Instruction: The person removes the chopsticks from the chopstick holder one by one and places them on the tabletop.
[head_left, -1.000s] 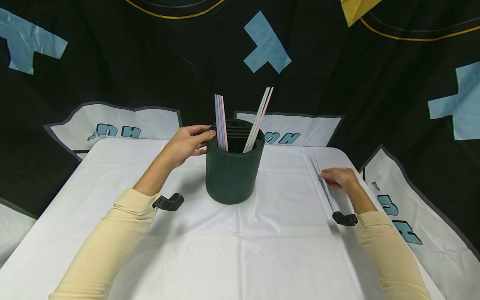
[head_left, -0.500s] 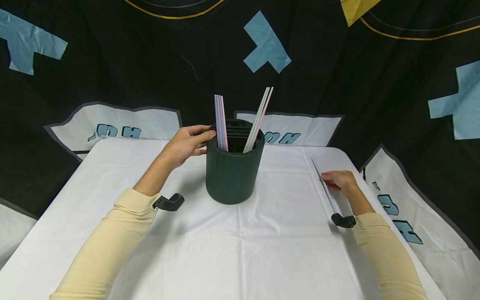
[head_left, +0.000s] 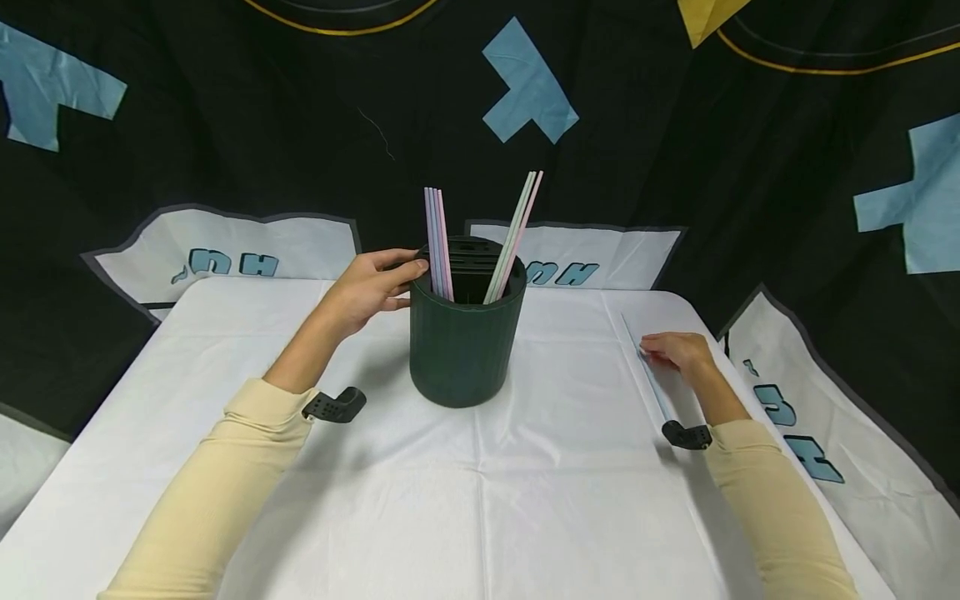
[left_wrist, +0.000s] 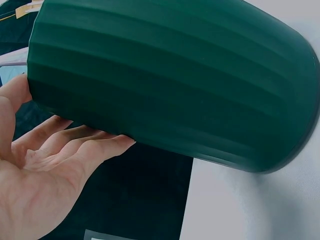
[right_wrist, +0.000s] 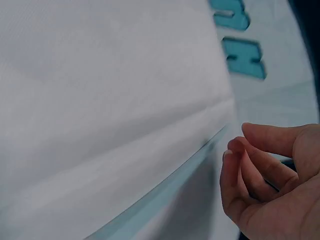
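Observation:
A dark green utensil holder (head_left: 467, 358) with a black slotted lid part (head_left: 474, 250) stands on the white-covered table. At its left side my left hand (head_left: 367, 292) holds it, thumb at the rim and fingers along the outer wall, as the left wrist view shows. Pastel chopsticks stand inside in two bunches, purple and pink chopsticks (head_left: 438, 246) left, green and pink chopsticks (head_left: 513, 242) right. Near the table's right edge lies a pale blue chopstick (right_wrist: 165, 195). My right hand (head_left: 678, 352) is beside it, fingers loosely bent, thumb apart, fingertips close to the chopstick.
White cloth (head_left: 480, 500) with creases covers the table. A black drape (head_left: 300, 150) with blue patches hangs behind and to the right. Black wrist cameras (head_left: 335, 406) sit on both wrists.
The blue chopstick, raised a little in my right hand before, has come down toward the tablecloth. My right hand shifts slightly beside it. My left hand and the holder stay in place.

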